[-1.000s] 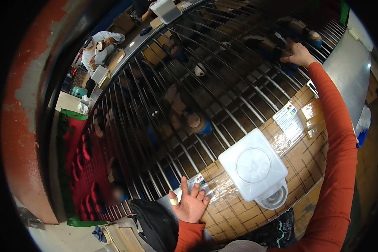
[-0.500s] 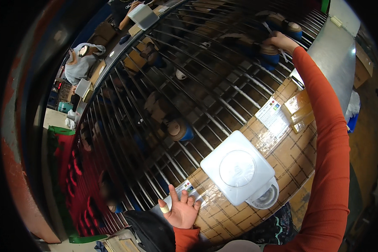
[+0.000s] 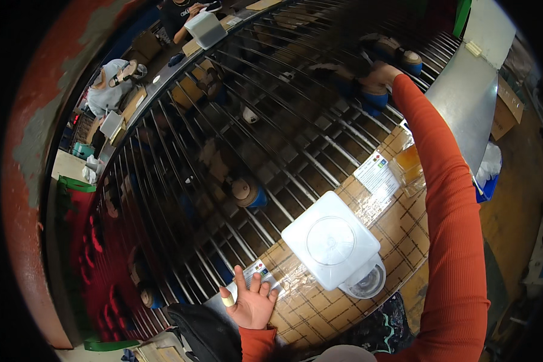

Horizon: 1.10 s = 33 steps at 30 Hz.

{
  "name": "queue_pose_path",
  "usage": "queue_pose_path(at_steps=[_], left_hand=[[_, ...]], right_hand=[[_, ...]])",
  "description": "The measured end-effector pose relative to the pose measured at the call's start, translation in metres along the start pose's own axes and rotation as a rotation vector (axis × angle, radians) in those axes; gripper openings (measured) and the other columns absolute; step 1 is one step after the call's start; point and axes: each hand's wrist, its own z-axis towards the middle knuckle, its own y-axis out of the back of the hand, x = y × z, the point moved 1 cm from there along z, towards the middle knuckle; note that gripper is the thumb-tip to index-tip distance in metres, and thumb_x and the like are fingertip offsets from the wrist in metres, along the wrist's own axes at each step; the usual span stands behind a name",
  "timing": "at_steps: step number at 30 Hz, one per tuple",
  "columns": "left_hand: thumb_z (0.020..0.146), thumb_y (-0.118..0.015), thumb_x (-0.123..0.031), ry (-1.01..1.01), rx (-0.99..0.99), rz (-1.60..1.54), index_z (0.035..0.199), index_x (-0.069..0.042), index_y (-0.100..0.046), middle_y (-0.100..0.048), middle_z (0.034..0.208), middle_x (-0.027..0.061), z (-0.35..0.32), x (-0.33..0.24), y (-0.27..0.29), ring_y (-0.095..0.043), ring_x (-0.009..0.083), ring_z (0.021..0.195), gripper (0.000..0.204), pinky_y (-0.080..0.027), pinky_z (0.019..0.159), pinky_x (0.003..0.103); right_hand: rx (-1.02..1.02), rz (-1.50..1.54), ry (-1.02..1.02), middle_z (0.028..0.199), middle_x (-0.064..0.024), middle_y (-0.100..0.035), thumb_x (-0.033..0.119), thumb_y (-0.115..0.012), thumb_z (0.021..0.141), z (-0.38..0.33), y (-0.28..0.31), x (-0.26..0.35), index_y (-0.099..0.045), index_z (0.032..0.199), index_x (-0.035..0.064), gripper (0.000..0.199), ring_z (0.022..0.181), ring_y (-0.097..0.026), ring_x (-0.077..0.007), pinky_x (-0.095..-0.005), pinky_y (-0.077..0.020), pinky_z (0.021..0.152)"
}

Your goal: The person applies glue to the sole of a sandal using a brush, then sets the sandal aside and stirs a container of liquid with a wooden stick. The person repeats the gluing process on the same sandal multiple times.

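My right hand [image 3: 380, 77] is at the far right, closed around a thin pale tool [image 3: 366, 57], which looks like a small brush. Just under that hand a blue shoe last [image 3: 374, 102] rests on the metal rods, its upper part hidden by the hand and shadow. My left hand [image 3: 253, 304] lies open, palm up, over the near edge of the cardboard [image 3: 308, 314], with a yellowish wrap on its thumb. Between the hands sits a white square plastic container [image 3: 332, 238] with a round clear cup [image 3: 368, 282] at its near corner.
Several shoes on blue lasts, such as this one [image 3: 244, 192], sit on the rod rack [image 3: 277, 175]. An amber-filled clear packet [image 3: 409, 164] lies beside a printed sheet [image 3: 377, 179]. Red light glows at left. Two people work across the rack, near another white tub [image 3: 205, 29].
The whole view has shifted slightly. My right hand has turned, and less of the thin tool shows. My left hand stays open in about the same place.
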Motion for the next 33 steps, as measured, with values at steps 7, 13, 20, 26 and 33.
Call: queue_pose_path(at_steps=[7, 13, 20, 26, 33], left_hand=[[0.093, -0.038, -0.063, -0.005, -0.002, -0.02, 0.143, -0.028, -0.04, -0.054, 0.134, 0.014, -0.004, 0.0, 0.002, -0.053, 0.0314, 0.115, 0.061, -0.035, 0.099, 0.049], [0.093, -0.037, -0.063, -0.005, 0.019, -0.039, 0.145, -0.028, -0.038, -0.051, 0.136, 0.0145, -0.002, 0.0, 0.001, -0.051, 0.0322, 0.117, 0.063, -0.033, 0.101, 0.05], [0.093, -0.034, -0.064, 0.006, 0.047, -0.051, 0.146, -0.027, -0.035, -0.049, 0.139, 0.0156, 0.003, -0.001, -0.002, -0.049, 0.0341, 0.121, 0.064, -0.03, 0.105, 0.053], [0.093, -0.034, -0.064, 0.004, 0.047, -0.067, 0.146, -0.027, -0.035, -0.048, 0.139, 0.0161, 0.002, -0.001, -0.001, -0.049, 0.0349, 0.121, 0.065, -0.03, 0.105, 0.053], [0.093, -0.036, -0.063, 0.001, 0.05, -0.055, 0.146, -0.027, -0.036, -0.048, 0.139, 0.0161, 0.001, -0.001, 0.001, -0.049, 0.0348, 0.12, 0.064, -0.031, 0.103, 0.051]], right_hand=[[0.192, -0.101, -0.003, 0.096, -0.0186, -0.069, 0.055, -0.069, 0.071, 0.011, 0.002, 0.0, -0.07, 0.097, -0.0015, 0.062, 0.089, -0.067, -0.0272, -0.0351, -0.0513, 0.079], [0.204, -0.045, 0.049, 0.096, -0.019, -0.069, 0.051, -0.066, 0.076, 0.015, -0.007, -0.006, -0.069, 0.102, -0.0005, 0.058, 0.092, -0.066, -0.0287, -0.0355, -0.0494, 0.082], [0.054, -0.037, 0.033, 0.11, -0.0233, -0.065, 0.043, -0.066, 0.078, -0.007, -0.003, 0.002, -0.064, 0.115, 0.0018, 0.056, 0.102, -0.062, -0.0363, -0.0373, -0.0476, 0.087], [-0.247, 0.0, 0.198, 0.105, -0.0173, -0.066, 0.027, -0.063, 0.077, 0.003, -0.031, 0.003, -0.059, 0.11, 0.0096, 0.037, 0.105, -0.059, -0.0395, -0.0525, -0.0413, 0.095], [-0.466, 0.021, 0.182, 0.103, -0.0145, -0.066, 0.022, -0.056, 0.082, 0.004, -0.05, 0.013, -0.055, 0.106, 0.0126, 0.026, 0.107, -0.058, -0.0412, -0.0731, -0.0258, 0.096]])
